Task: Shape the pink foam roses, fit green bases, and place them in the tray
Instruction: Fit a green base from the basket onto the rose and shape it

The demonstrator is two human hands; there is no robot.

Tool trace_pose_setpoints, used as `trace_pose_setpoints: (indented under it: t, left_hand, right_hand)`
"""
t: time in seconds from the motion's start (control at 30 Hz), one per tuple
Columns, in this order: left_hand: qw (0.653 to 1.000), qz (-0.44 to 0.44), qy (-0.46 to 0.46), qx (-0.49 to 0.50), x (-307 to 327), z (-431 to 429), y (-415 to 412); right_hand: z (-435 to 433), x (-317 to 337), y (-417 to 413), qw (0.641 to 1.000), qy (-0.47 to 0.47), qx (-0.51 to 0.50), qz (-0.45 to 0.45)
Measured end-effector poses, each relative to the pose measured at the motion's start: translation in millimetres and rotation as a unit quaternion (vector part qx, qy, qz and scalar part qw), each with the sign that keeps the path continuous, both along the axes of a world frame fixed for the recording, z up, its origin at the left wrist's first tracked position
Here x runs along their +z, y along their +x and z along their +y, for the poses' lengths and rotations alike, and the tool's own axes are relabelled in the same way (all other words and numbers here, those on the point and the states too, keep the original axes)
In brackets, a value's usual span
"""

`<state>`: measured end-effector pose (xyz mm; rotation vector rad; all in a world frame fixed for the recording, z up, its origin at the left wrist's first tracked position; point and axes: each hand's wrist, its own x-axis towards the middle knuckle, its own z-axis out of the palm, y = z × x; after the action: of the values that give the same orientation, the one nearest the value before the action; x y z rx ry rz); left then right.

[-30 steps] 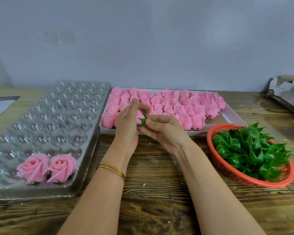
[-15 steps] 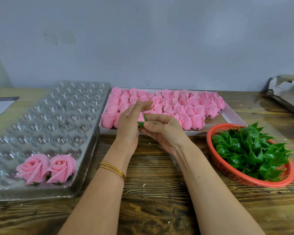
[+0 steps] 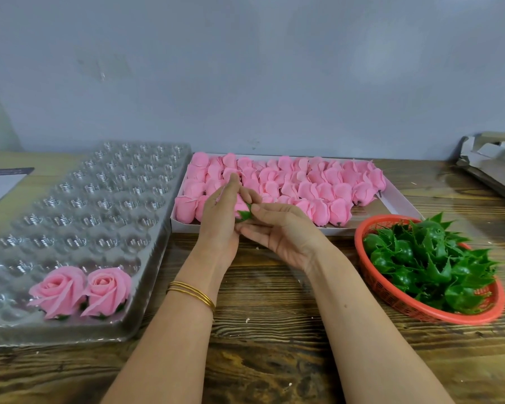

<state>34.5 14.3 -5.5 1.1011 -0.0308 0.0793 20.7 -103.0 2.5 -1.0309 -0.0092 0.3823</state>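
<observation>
our left hand (image 3: 219, 218) grips a pink rose (image 3: 240, 203) steady; our right hand (image 3: 282, 232) pinches a green base (image 3: 244, 215) to seat it.

A small craft-assembly workshop: a rough wooden desk (image 3: 274, 330) against a bare grey wall (image 3: 245, 68) carries batch supplies. There is a white box (image 3: 403, 204) packed with pink foam rose buds (image 3: 318, 182), a red basket (image 3: 361, 243) heaped with green bases (image 3: 426, 258), and a clear moulded tray (image 3: 99, 199) of many cups holding two finished roses (image 3: 60, 287). Flattened cardboard (image 3: 496, 161) lies at the desk's right edge.
</observation>
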Motion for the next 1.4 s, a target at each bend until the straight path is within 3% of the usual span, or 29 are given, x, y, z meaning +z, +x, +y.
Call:
trace_pose_setpoints:
  t: [0.33,0.83,1.4]
  left_hand:
    - [0.999,-0.010,0.048,-0.007,-1.7,1.3,-0.2]
    - [0.998,-0.008,0.065,-0.007,-2.3,1.6,-0.1]
    - [1.000,0.014,0.007,-0.008,4.0,-0.6,-2.4]
  right_hand:
    - [-1.4,-3.3,2.0,0.999,0.015,-0.020,-0.029]
    - [1.2,-8.8,4.5,0.988,-0.069,-0.077,-0.118]
    - [-1.4,-0.4,0.7,0.998,-0.020,0.014,-0.062]
